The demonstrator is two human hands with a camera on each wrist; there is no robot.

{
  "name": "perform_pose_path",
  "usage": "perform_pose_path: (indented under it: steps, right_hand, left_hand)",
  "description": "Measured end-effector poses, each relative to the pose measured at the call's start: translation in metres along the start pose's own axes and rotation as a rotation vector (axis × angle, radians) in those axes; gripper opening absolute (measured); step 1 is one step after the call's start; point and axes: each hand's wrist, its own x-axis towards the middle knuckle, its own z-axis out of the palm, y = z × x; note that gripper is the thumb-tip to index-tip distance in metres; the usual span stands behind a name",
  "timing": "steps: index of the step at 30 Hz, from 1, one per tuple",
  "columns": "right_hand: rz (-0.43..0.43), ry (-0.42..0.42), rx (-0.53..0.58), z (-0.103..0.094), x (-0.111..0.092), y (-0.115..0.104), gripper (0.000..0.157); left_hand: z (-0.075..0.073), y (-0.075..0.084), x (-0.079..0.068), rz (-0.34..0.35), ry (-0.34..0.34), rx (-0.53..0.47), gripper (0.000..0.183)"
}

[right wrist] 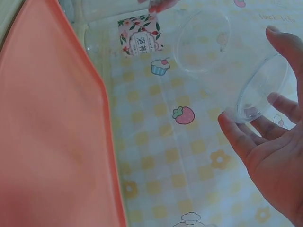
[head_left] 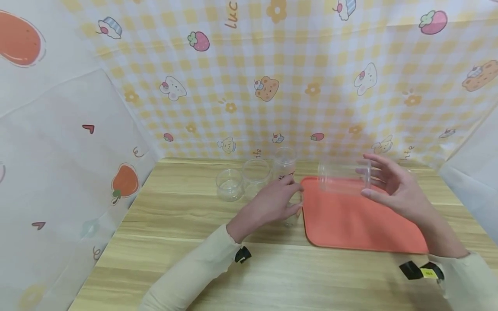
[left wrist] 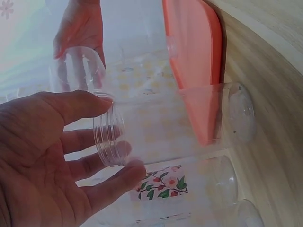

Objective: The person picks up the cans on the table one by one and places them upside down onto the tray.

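Wooden tabletop [head_left: 295,280]: left hand [head_left: 274,201] grips an upright jar [left wrist: 165,125], right hand [head_left: 400,190] a sideways container [head_left: 342,175].

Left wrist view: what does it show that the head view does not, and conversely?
Only the left wrist view shows the palm side of the left hand and the screw-threaded neck of its clear cylindrical plastic-looking jar.

Only the head view shows the cream fabric sleeves and black wrist straps.

Both show the right hand holding a second clear jar, and a coral-orange rectangular tray.
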Motion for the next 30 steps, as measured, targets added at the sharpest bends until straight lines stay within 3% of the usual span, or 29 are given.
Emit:
perform_pose_path:
  steps: [9,16,30]
  right_hand:
    - [0.136,-0.014,-0.282,-0.004,-0.003,-0.005,0.086]
    - [0.212,-0.053,-0.352,-0.013,-0.008,-0.006,0.084]
    - [0.236,-0.226,-0.476,-0.027,-0.01,-0.005,0.079]
  left_hand:
    - [-0.002,0.002,-0.002,-0.032,-0.012,0.033,0.04]
    - [-0.001,0.002,-0.001,-0.019,-0.001,0.052,0.04]
    - [-0.002,0.005,-0.001,-0.024,-0.013,0.064,0.041]
